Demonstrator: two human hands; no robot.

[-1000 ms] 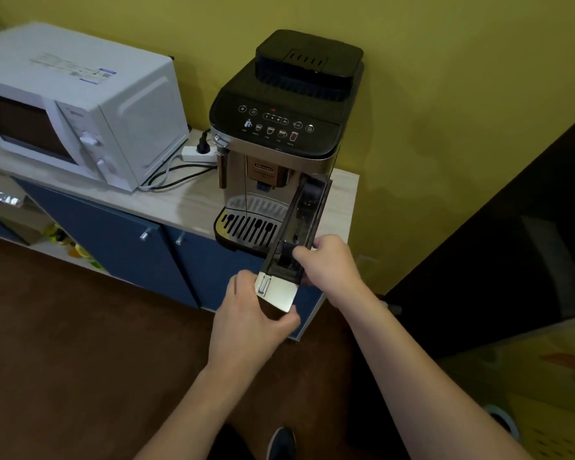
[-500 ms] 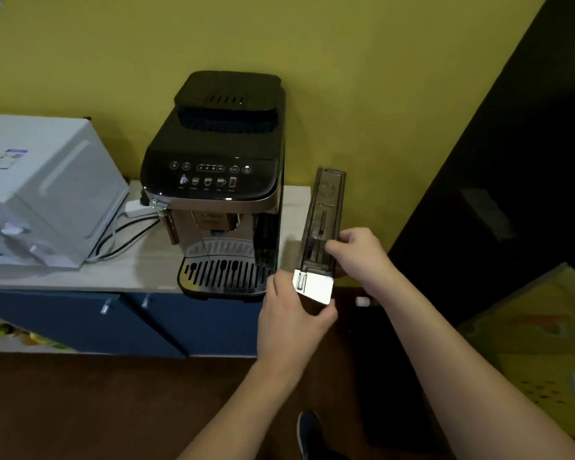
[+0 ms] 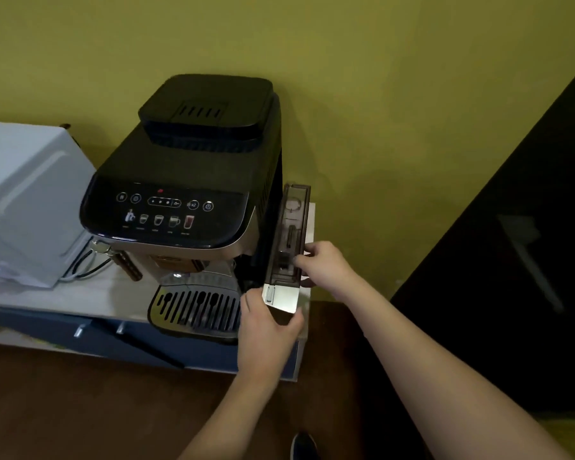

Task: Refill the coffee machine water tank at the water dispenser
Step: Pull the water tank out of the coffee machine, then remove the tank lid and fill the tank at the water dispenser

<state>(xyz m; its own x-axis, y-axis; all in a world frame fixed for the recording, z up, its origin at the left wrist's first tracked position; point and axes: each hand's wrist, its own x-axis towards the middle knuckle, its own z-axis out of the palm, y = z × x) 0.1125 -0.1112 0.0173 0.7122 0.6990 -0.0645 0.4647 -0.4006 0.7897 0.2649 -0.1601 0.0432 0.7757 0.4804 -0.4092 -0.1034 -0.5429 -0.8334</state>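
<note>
A black and bronze coffee machine stands on a light countertop against a yellow wall. Its narrow, smoky transparent water tank with a silver front plate is out of the machine, held upright just to the right of the machine's side. My left hand grips the tank's silver front end from below. My right hand holds the tank's right edge near the front. The tank's lower body is hidden behind its top and my hands.
A white microwave sits left of the machine, with cables between them. Blue cabinet doors run under the counter. A large dark panel fills the right side. Brown floor and a dark shoe lie below.
The tank has slid fully out of the machine's slot and now stands clear to its right. Both hands kept their grip, and the view swung right and closer.
</note>
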